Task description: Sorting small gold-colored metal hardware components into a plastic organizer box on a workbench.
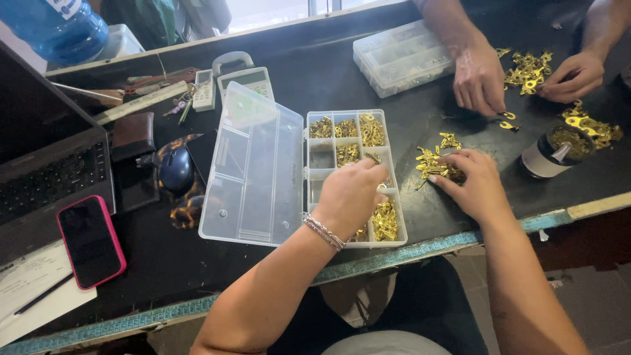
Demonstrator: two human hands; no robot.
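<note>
A clear plastic compartment box (314,172) lies open in front of me, its lid (253,171) folded out to the left. Several compartments hold small brass terminals (372,129). My left hand (348,197), a bracelet on its wrist, hovers over the box's right column with fingertips curled down into a compartment; whether they hold anything is hidden. My right hand (472,184) rests with fingers spread on a loose pile of brass terminals (430,164) on the black table, just right of the box.
Across the table another person's two hands (480,79) (575,75) sort more brass pieces (528,71). Nearby are a shut clear box (401,56) and a small jar (552,151). On the left are a laptop (46,164), pink-cased phone (91,240), mouse (176,167) and calculator (250,79).
</note>
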